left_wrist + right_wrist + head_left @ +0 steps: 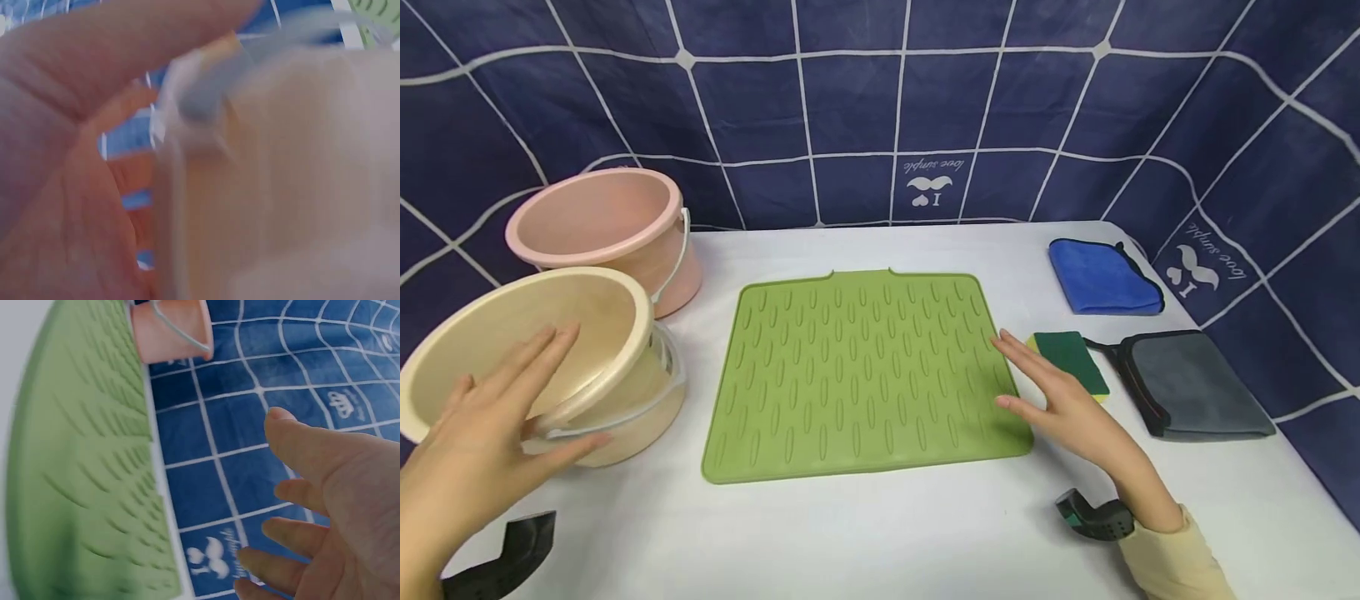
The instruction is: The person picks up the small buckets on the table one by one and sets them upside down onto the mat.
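My left hand (482,442) is at the near side of a cream bucket (647,400), fingers straight and overlapping its opening. In the left wrist view the blurred bucket wall (294,181) fills the space beside the palm, with a grey-white handle (206,94) near the thumb. Over the right edge of a green ribbed mat (857,375), my right hand (1060,408) hovers with fingers extended and holds nothing. The right wrist view has its thumb and fingers (281,569) spread apart. Just beyond that hand lies a green and yellow sponge (1070,358).
A pink bucket (677,267) with a white handle stands behind the cream one. At the right are a folded blue cloth (1105,279) and a folded grey cloth (1195,383) with black trim. A dark blue checked curtain (850,108) borders the white table (820,533).
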Demonstrator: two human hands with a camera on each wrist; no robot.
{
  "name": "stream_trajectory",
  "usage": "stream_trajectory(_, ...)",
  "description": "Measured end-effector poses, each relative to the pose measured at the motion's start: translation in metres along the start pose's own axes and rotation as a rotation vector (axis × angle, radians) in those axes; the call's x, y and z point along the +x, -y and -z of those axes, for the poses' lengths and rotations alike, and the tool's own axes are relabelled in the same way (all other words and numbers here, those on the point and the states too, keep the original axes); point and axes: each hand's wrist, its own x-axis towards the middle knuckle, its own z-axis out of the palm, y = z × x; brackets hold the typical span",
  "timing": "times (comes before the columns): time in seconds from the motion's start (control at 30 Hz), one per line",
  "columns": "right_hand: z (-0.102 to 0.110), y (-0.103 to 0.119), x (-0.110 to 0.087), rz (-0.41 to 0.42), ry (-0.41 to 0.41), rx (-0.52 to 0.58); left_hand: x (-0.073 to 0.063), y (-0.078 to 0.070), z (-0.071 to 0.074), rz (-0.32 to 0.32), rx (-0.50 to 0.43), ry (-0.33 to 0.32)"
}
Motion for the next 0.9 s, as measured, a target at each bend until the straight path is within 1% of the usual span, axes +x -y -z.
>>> stream_trajectory(0.07, -0.008, -0.004, 0.001, 0.01, 0.043, 0.045, -0.006, 0.01, -0.001, -0.015, -0.072, -0.025)
stream_trajectory(0.13, -0.016, -0.008, 0.002, 0.022, 0.09, 0.078, -0.011, 0.017, -0.002, -0.032, -0.127, -0.055)
stream_trajectory(0.23, -0.026, -0.013, 0.003, 0.031, 0.186, 0.116, -0.016, 0.02, -0.002, -0.036, -0.142, -0.098)
stream_trajectory(0.33, -0.031, -0.016, 0.002, 0.032, 0.285, 0.112, -0.018, 0.018, 0.0, -0.048, -0.141, -0.127)
stream_trajectory(0.43, -0.032, -0.018, 0.002, 0.037, 0.35, 0.102, -0.019, 0.021, 0.0, -0.086, -0.178, -0.151)
stream_trajectory(0.53, -0.031, -0.019, 0.002, 0.047, 0.374, 0.087, -0.02, 0.026, -0.001, -0.103, -0.217, -0.168)
stream_trajectory(0.63, -0.031, -0.02, 0.003, 0.066, 0.383, 0.08, -0.02, 0.027, -0.001, -0.095, -0.236, -0.185)
stream_trajectory(0.7, -0.033, -0.021, 0.002, 0.085, 0.387, 0.075, -0.02, 0.027, -0.002, -0.093, -0.252, -0.214)
stream_trajectory(0.8, -0.035, -0.022, 0.001, 0.094, 0.395, 0.07, -0.02, 0.026, -0.006, -0.13, -0.304, -0.262)
stream_trajectory(0.9, -0.036, -0.023, 0.0, 0.089, 0.398, 0.059, -0.02, 0.025, -0.009, -0.155, -0.316, -0.291)
